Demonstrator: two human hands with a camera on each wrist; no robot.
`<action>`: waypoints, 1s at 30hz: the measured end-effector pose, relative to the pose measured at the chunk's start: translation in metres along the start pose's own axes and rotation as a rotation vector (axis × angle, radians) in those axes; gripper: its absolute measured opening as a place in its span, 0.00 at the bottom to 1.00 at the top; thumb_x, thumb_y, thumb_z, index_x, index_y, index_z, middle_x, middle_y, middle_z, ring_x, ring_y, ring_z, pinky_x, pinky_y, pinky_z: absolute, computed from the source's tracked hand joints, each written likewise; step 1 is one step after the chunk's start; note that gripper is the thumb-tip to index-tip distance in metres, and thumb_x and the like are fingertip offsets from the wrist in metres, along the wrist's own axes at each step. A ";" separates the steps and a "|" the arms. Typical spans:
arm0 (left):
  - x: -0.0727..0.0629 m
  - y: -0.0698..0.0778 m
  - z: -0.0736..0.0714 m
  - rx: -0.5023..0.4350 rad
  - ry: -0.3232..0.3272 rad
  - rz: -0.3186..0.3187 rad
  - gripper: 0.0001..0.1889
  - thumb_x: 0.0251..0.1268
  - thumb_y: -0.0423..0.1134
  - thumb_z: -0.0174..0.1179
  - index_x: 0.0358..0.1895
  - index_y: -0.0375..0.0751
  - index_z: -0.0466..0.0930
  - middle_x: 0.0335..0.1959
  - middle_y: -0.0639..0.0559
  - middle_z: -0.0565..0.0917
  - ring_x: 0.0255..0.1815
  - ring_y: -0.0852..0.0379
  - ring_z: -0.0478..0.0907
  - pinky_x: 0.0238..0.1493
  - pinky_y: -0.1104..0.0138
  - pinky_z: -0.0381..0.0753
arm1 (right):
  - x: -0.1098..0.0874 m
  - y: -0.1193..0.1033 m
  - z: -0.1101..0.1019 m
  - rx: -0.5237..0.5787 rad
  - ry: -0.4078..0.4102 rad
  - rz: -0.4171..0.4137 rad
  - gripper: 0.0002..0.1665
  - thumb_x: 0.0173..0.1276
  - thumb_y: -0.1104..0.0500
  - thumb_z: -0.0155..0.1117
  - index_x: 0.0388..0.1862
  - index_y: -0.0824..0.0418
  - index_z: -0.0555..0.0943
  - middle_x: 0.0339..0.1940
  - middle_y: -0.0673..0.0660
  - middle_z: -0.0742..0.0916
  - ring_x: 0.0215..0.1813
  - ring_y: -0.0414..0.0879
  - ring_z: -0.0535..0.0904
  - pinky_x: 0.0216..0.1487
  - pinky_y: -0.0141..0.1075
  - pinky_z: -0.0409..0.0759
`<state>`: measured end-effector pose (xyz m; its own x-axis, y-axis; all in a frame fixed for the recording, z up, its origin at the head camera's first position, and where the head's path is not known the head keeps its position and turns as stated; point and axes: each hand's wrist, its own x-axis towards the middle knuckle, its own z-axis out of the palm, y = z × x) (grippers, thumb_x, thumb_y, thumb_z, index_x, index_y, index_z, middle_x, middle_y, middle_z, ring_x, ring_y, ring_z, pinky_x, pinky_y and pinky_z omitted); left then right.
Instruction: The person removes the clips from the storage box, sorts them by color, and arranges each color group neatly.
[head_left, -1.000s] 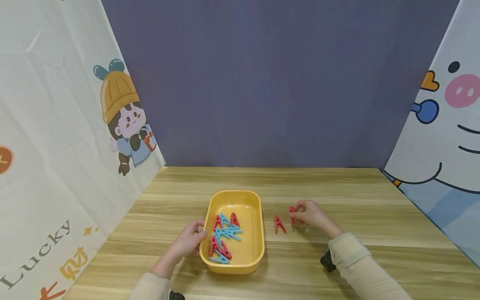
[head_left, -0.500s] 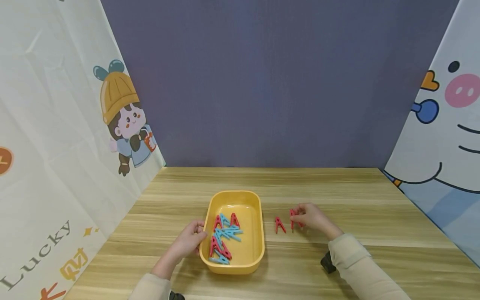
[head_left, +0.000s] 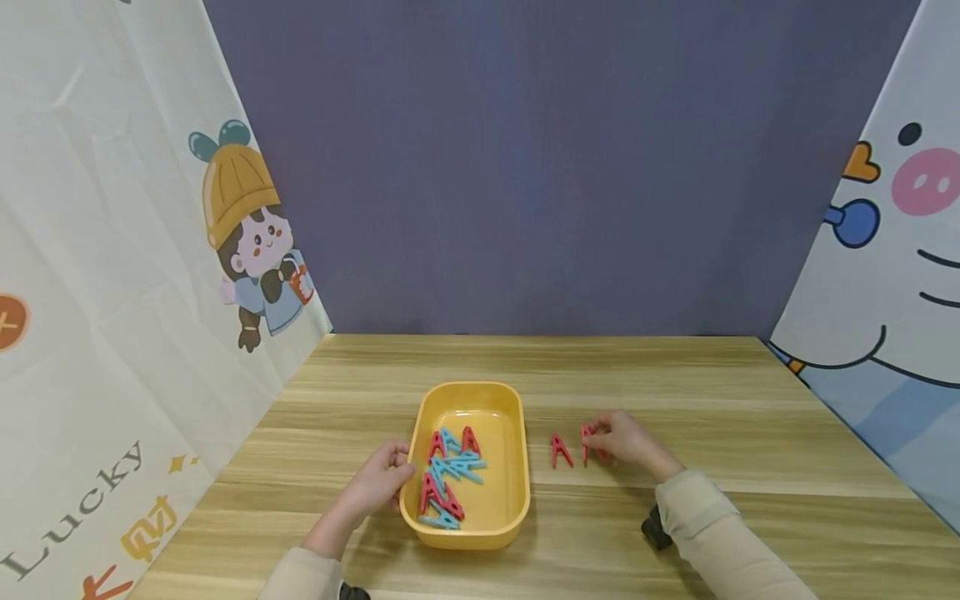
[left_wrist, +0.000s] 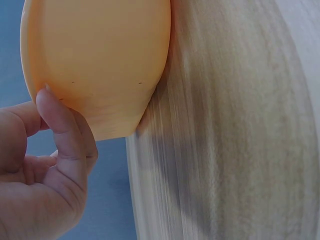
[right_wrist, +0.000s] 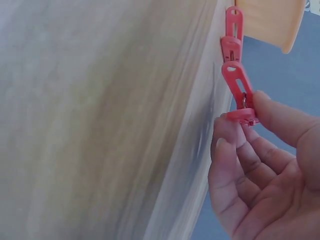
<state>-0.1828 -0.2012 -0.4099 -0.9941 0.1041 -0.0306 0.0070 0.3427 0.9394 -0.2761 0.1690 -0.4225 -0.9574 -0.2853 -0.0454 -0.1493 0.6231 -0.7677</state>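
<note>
Red clothespin (right_wrist: 235,90) is pinched by right hand (head_left: 622,437), left hand (head_left: 375,477) grips yellow tray (head_left: 501,479), and white backdrop (head_left: 127,275) reads "Lucky".

- And there it was: a tabletop nook, screened on three sides, more makeshift booth than furnished room!
- Straight ahead, a plain purple-grey panel (head_left: 525,167) rose behind the far edge of a wood-grain table (head_left: 675,375).
- Over on the left hung a creased pale sheet (head_left: 97,208), showing off a cartoon figure (head_left: 258,246) in a yellow hat and the printed word "Lucky" (head_left: 71,508).
- Across on the right, another printed sheet (head_left: 862,292) answered, pink snout (head_left: 926,181) and all!
- What room lay beyond could not be told.
</note>
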 end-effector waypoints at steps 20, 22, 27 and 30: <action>-0.001 0.001 0.000 -0.006 -0.003 0.013 0.17 0.62 0.28 0.49 0.52 0.23 0.63 0.31 0.43 0.73 0.16 0.57 0.71 0.14 0.66 0.74 | 0.001 -0.001 0.005 0.010 -0.003 0.076 0.08 0.63 0.67 0.58 0.40 0.71 0.78 0.22 0.57 0.79 0.15 0.45 0.75 0.16 0.35 0.76; -0.001 0.001 0.000 -0.005 -0.005 0.013 0.17 0.62 0.28 0.49 0.52 0.23 0.62 0.31 0.43 0.73 0.16 0.57 0.71 0.14 0.66 0.74 | 0.001 -0.001 0.006 0.007 -0.005 0.084 0.08 0.63 0.68 0.58 0.40 0.71 0.78 0.23 0.57 0.79 0.15 0.46 0.75 0.16 0.35 0.77; -0.001 0.001 -0.001 -0.002 -0.009 0.008 0.16 0.62 0.28 0.48 0.52 0.23 0.62 0.31 0.43 0.72 0.16 0.57 0.71 0.14 0.67 0.74 | 0.001 -0.002 0.006 -0.006 -0.004 0.096 0.06 0.63 0.68 0.59 0.38 0.70 0.77 0.22 0.58 0.78 0.16 0.47 0.76 0.18 0.36 0.77; -0.001 0.001 -0.001 -0.005 -0.007 0.009 0.16 0.62 0.29 0.48 0.52 0.23 0.63 0.31 0.43 0.72 0.17 0.57 0.71 0.14 0.67 0.74 | 0.000 -0.002 0.006 -0.017 -0.006 0.091 0.07 0.62 0.69 0.59 0.39 0.71 0.77 0.22 0.58 0.78 0.17 0.47 0.76 0.18 0.36 0.78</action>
<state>-0.1815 -0.2014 -0.4083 -0.9932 0.1140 -0.0248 0.0152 0.3372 0.9413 -0.2744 0.1638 -0.4249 -0.9656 -0.2317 -0.1182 -0.0664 0.6589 -0.7493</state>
